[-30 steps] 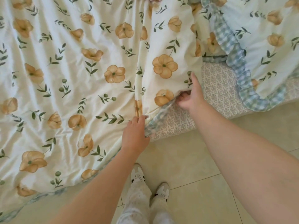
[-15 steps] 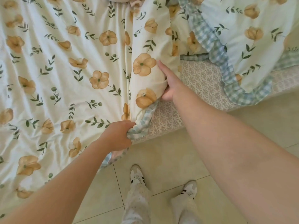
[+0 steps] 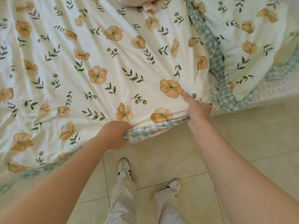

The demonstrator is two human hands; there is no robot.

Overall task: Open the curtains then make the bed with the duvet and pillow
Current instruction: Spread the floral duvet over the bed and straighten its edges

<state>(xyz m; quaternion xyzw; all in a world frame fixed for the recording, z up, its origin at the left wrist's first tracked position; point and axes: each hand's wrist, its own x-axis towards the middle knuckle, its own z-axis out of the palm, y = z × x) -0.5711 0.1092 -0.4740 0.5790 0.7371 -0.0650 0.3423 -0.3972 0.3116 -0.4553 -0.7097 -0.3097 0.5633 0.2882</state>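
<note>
The white duvet (image 3: 100,65) with orange flowers, green sprigs and a blue gingham border covers most of the bed. My left hand (image 3: 113,135) is closed on its gingham edge at the bed's near side. My right hand (image 3: 198,109) grips the same edge further right, thumb lying on top of the cloth. The stretch of border between my hands is pulled taut. A pink pillow (image 3: 137,2) shows partly at the top edge. No curtains are in view.
A second floral piece with a gingham frill (image 3: 216,67) lies bunched at the right over the grey patterned mattress (image 3: 275,88). Beige floor tiles (image 3: 186,151) run along the bed's near side, with my white trainers (image 3: 123,167) on them.
The folded-over flap of duvet has been spread flat to the right. My right hand moved right and down to the bed's edge; my left hand stays closed on the border.
</note>
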